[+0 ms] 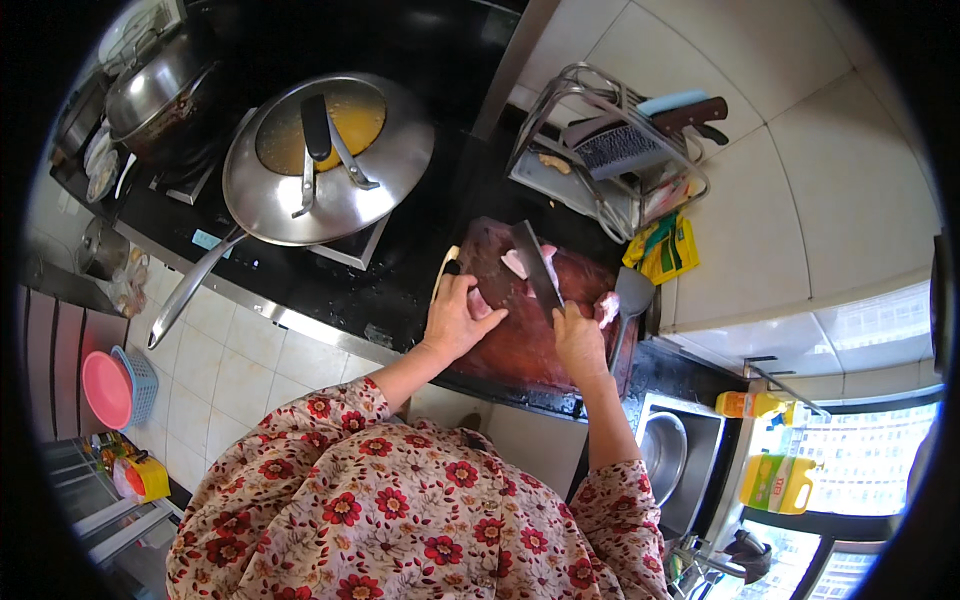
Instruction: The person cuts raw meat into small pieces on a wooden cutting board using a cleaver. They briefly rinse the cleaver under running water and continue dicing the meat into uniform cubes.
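My right hand grips the handle of a kitchen cleaver. Its broad blade points away from me over the reddish-brown wooden cutting board. Pink raw meat lies on both sides of the blade, partly covered by it. At the board's left edge, my left hand has its fingers curled on a small piece of raw meat, thumb spread to the right. A pale strip with a dark part shows just beyond those fingers; what it is stays unclear. Another meat piece sits near the board's right side.
A grey spatula rests along the board's right edge. To the left, a lidded wok stands on the stove, its long handle jutting over the counter edge. A metal knife rack stands behind the board. A sink is at right.
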A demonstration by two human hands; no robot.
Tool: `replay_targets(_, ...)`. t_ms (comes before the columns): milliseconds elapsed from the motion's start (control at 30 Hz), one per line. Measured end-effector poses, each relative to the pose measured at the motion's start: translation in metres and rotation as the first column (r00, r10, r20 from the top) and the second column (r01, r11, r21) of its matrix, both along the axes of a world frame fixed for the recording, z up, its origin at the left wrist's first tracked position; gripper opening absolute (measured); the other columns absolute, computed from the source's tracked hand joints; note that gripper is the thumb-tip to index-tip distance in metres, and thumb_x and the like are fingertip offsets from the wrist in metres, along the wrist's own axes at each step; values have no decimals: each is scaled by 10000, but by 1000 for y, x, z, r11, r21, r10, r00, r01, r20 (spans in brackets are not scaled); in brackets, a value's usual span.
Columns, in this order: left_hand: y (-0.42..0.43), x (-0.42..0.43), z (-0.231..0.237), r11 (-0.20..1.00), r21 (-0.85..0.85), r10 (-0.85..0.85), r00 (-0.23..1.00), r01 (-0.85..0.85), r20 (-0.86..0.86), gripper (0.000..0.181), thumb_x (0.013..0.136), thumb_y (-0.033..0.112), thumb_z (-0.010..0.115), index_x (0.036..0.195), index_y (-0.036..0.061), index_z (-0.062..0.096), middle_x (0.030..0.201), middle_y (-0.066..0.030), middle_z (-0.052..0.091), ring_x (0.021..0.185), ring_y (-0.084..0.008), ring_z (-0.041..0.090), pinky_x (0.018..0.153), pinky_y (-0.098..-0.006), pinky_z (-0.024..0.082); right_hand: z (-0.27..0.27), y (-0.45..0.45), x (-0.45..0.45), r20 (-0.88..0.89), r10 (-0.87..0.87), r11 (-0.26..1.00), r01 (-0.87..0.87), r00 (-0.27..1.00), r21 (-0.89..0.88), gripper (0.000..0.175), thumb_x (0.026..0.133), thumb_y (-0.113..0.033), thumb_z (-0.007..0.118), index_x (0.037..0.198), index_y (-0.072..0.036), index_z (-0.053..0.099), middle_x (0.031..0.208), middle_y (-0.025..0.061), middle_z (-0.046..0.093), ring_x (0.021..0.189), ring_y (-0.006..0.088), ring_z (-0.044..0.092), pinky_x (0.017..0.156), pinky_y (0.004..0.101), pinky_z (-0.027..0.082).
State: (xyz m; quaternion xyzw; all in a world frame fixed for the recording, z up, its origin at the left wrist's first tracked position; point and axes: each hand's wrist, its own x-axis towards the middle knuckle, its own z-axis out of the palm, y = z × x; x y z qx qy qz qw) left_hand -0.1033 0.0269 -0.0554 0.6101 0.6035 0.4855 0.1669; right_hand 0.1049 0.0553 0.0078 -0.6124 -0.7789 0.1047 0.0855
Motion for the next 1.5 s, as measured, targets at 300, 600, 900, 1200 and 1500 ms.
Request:
replay_targets(300,7,-2,10,956,-272,-139,986,110,-92,581,657,99,683,1192,-1,479,984,-196,540,822,-351,606,788,-406,505,16,-24,-4,-79,30,995,-37,996,-90,252,937,-286,487,923,-42,548,709,289,616,705,484,611,661,565,492)
replay_targets(600,-13,-25,30,961,-55,-270,884,269,-381,386,659,-48,615,1034,41,583,1019,-154,566,924,-334,580,826,-389,486,23,-38,26,-150,53,982,-78,987,-170,256,932,-263,492,903,-19,564,702,295,610,711,484,609,673,557,493)
replay_targets(900,-38,-12,21,978,-185,-133,975,100,-179,343,782,140,689,1099,32,614,1023,-152,606,890,-304,622,763,-371,513,15,-71,34,-243,49,976,-98,969,-195,258,935,-255,493,883,-10,557,700,310,592,693,492,597,659,561,483)
replay_targets(1200,-37,4,14,984,-146,-132,958,97,-255,193,761,112,670,942,107,602,902,-74,571,819,-270,614,674,-375,524,18,-88,27,-253,9,983,-55,968,-176,235,933,-240,506,872,-17,546,658,304,580,645,495,586,595,564,473)
replay_targets(1500,-53,12,18,998,-66,-8,995,2,-102,339,797,145,681,1111,57,588,959,-112,634,766,-299,637,654,-352,535,35,-106,18,-248,-15,985,-29,969,-171,213,927,-206,524,829,-17,522,617,281,567,594,477,577,535,542,458)
